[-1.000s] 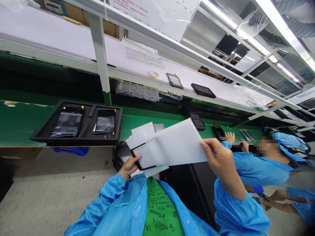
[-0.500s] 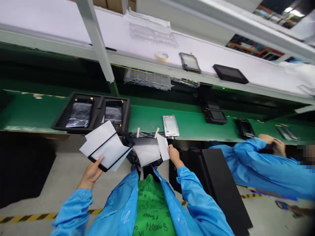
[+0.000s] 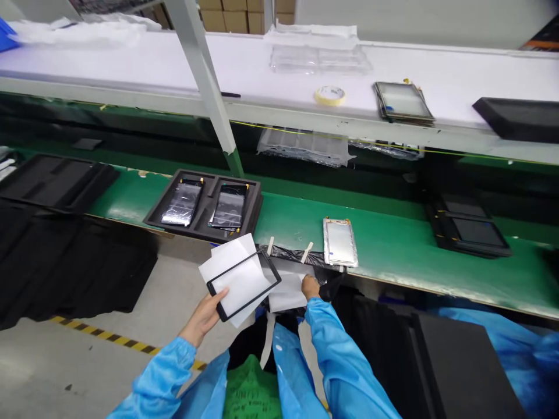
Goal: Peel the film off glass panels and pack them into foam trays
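Note:
My left hand is closed on the near corner of a black-framed glass panel, thumb on top, tilted in the air. White sheets show behind and through it. My right hand has its fingers curled at the mouth of a black plastic bag, which hangs from the bench edge by strips of tape. More white sheets lie in the bag, beside the right fingers. Whatever those fingers hold is hidden. A silver-edged panel lies on the bench just beyond.
A black foam tray with two film-covered screens stands on the green bench. Stacked black trays are at the right. A roll of tape and panels sit on the shelf above. Black boards stand at my right.
My view has turned left. My right hand has lowered towards the bag, and the upright white sheet it held no longer stands out. My left hand keeps the panel, now nearer the bag.

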Tool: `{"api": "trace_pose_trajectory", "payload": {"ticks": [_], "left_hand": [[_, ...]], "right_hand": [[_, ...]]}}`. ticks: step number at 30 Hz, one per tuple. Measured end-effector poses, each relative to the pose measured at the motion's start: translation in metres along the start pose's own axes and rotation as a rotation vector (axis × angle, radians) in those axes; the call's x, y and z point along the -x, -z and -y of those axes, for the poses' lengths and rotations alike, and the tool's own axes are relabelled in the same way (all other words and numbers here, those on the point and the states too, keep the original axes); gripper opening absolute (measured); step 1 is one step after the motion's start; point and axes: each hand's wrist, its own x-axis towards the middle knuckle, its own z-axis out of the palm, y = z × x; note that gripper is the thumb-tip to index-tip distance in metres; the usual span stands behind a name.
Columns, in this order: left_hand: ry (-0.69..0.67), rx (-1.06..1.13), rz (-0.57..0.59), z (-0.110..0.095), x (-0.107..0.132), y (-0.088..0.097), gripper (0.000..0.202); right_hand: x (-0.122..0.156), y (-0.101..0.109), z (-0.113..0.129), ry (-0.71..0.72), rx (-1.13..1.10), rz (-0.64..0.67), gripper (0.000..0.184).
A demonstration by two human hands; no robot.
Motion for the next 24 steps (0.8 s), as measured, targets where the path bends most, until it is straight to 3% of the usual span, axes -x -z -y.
{"api": "trace_pose_trajectory", "payload": {"ticks": [4, 7, 9, 13, 18, 21, 24], "left_hand": [[0.013, -0.024, 0.035, 0.01, -0.004, -0.012, 0.032], [0.029, -0.042, 0.116, 0.019, -0.01, -0.019, 0.036], [0.053, -0.038, 0.198, 0.026, -0.016, -0.02, 0.042], [0.162, 0.05, 0.279, 0.048, -0.03, -0.012, 0.053], [0.368, 0.085, 0.352, 0.091, -0.041, 0.005, 0.068], [0.5, 0.095, 0.42, 0.113, -0.05, 0.009, 0.081], [0.572, 0.085, 0.464, 0.124, -0.063, 0.005, 0.078]], "right_hand": [[0.029, 0.021, 0.015, 0.147, -0.181, 0.012, 0.042], [0.06, 0.032, 0.029, 0.424, -0.624, 0.149, 0.049], [0.078, 0.036, 0.034, 0.498, -0.854, 0.21, 0.05], [0.113, 0.031, 0.025, 0.416, -0.964, 0.17, 0.044], [0.153, 0.002, -0.007, 0.274, -0.919, 0.018, 0.04], [0.164, -0.017, -0.025, 0.201, -0.916, 0.002, 0.04], [0.165, -0.03, -0.042, 0.169, -0.877, -0.022, 0.039]]}}
